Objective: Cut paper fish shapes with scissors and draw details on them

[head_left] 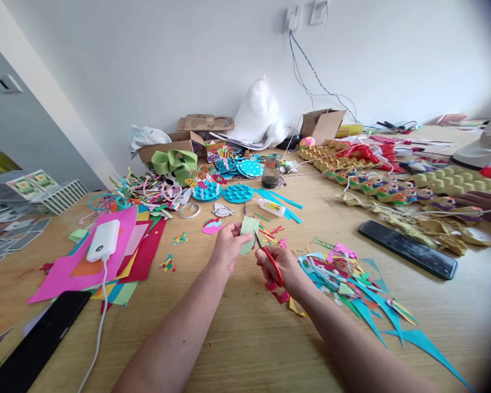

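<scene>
Between the thumb and fingers of my left hand is a small piece of light green paper, held up above the table. My right hand grips red-handled scissors, with their blades against the right edge of the paper. Just beyond lie a pink and blue paper cutout, a fish-shaped cutout and a glue bottle. Colourful paper scraps are heaped to the right of my right hand.
On the left, coloured paper sheets lie under a white power bank with a cable. A dark phone lies right, near egg cartons. A glass jar stands behind. Another person's hand shows at the right edge.
</scene>
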{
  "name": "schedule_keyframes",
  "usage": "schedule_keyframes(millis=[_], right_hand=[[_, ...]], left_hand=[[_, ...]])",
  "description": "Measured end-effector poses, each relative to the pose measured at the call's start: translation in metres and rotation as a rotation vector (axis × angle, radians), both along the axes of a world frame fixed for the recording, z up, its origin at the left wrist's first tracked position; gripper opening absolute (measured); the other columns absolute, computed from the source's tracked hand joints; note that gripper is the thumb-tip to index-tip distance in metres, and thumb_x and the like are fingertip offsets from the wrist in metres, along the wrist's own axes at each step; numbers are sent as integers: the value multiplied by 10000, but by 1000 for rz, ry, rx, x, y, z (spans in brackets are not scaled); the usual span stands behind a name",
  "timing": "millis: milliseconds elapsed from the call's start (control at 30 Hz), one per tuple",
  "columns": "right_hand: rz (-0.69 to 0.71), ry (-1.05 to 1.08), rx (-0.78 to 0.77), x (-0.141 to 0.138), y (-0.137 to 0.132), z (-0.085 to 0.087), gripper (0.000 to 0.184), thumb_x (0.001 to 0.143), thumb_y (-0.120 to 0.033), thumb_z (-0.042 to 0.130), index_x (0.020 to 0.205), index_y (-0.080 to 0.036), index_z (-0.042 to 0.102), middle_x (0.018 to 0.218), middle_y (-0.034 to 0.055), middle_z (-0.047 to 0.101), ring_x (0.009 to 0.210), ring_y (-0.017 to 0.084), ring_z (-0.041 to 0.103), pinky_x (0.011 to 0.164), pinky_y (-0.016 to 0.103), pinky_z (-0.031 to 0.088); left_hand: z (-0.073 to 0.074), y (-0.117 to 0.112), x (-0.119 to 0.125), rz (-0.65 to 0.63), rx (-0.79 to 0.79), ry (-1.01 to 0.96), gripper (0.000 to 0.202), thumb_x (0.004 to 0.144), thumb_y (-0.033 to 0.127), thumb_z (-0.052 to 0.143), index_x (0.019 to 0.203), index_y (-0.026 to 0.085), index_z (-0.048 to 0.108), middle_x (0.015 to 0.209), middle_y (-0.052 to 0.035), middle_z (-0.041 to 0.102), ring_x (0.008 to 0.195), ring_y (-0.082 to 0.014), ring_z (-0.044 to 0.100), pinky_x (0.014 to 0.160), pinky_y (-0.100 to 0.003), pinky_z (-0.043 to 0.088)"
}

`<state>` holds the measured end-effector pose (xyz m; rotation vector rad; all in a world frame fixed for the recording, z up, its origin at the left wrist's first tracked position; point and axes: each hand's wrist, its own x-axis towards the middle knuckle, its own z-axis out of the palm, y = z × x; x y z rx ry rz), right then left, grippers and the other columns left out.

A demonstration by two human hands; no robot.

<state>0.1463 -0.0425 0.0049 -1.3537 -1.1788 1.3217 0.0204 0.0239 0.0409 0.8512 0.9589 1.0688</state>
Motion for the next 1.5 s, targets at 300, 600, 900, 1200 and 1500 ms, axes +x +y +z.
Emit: schedule_keyframes(millis=[300,600,900,1200,1500], right_hand=[[11,-6,1,0,-1,1,454,739,-596,681,637,-201,483,400,-62,502,299,81,433,327,192,290],[15,-29,-18,-3,-4,12,480,718,-646,662,640,-205,490,422,-53,509,315,87,447,333,204,311],[26,-30,3,-1,-2,5,467,739,-627,664,653,-199,498,440,-49,523,335,88,462,348,200,318],[23,-44,4,0,-2,7,471,732,-628,666,633,-208,477,411,-51,511,305,86,428,335,208,284],[31,-37,-5,0,-3,6,461,741,-622,663,647,-208,483,407,-59,493,310,90,436,344,207,287]], left_hand=[[-3,2,-1,-11,22,11,318,524,90,786,798,134,630,638,-10,698,512,-135,615,503,-244,510],[-8,4,-2,-15,40,44,332,509,90,791,807,137,653,656,-18,703,558,-148,637,542,-234,480],[-9,4,-2,-18,53,42,325,511,80,770,809,135,651,657,-15,703,561,-135,626,556,-228,475],[-9,5,-2,-28,46,45,342,514,101,790,825,136,651,671,-18,701,557,-144,628,550,-244,480],[-6,5,-5,0,51,32,321,510,130,815,787,139,653,687,-18,701,604,-138,636,597,-234,481]])
